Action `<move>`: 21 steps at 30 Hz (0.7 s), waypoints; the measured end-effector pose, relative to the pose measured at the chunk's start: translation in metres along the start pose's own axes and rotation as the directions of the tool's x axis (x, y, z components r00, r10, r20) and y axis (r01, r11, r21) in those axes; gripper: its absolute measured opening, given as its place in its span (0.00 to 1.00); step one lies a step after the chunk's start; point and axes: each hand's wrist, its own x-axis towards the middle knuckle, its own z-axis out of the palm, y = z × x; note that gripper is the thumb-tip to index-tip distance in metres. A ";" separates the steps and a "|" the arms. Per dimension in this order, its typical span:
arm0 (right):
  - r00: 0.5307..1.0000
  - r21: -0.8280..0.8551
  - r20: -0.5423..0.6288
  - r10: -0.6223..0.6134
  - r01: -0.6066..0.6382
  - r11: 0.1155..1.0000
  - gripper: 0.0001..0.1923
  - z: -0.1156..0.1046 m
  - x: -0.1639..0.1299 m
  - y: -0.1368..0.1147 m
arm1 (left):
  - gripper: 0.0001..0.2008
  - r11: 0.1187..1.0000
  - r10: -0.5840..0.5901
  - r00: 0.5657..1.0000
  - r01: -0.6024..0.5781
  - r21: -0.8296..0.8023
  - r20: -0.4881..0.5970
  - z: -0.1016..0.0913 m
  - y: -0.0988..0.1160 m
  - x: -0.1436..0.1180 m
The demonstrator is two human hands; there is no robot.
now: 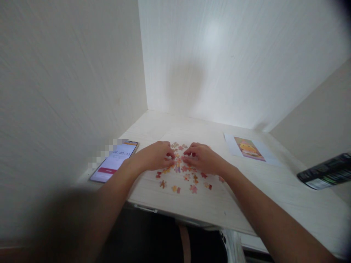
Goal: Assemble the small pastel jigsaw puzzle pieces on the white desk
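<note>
Small orange, pink and red jigsaw puzzle pieces (193, 189) lie scattered on a pale wooden desk, several of them clustered between and under my hands. My left hand (160, 155) reaches in from the left, with its fingers curled and pinched on a jigsaw piece at the middle of the cluster. Opposite it, my right hand (204, 157) is bent with thumb and fingertips closed down on a piece there. The two sets of fingertips nearly meet. Parts of the pieces under the palms and fingers are hidden.
A phone (105, 171) showing a running timer lies by the left wall, partly behind my left forearm. To the right is a paper sheet (249, 149) with a picture of a yellow figure. A dark can (326, 171) stands at far right. Pale panels (189, 54) enclose the desk (192, 210).
</note>
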 end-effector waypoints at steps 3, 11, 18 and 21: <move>1.000 -0.026 0.006 0.009 -0.008 1.000 0.11 0.003 0.000 -0.002 | 0.10 1.000 0.010 1.000 -0.010 0.002 -0.007 0.000 -0.001 0.001; 1.000 0.048 -0.007 -0.026 0.027 0.999 0.13 0.006 0.001 0.001 | 0.10 1.000 0.018 1.000 -0.018 -0.002 -0.003 0.000 0.000 0.001; 0.994 0.127 -0.111 -0.014 0.028 0.992 0.21 0.010 0.002 0.012 | 0.14 0.997 0.072 0.996 -0.073 -0.021 -0.052 0.004 -0.005 0.002; 0.990 0.119 -0.141 0.002 0.015 0.993 0.21 0.008 0.003 0.018 | 0.16 0.999 0.028 0.997 -0.030 -0.032 -0.074 0.005 -0.008 0.002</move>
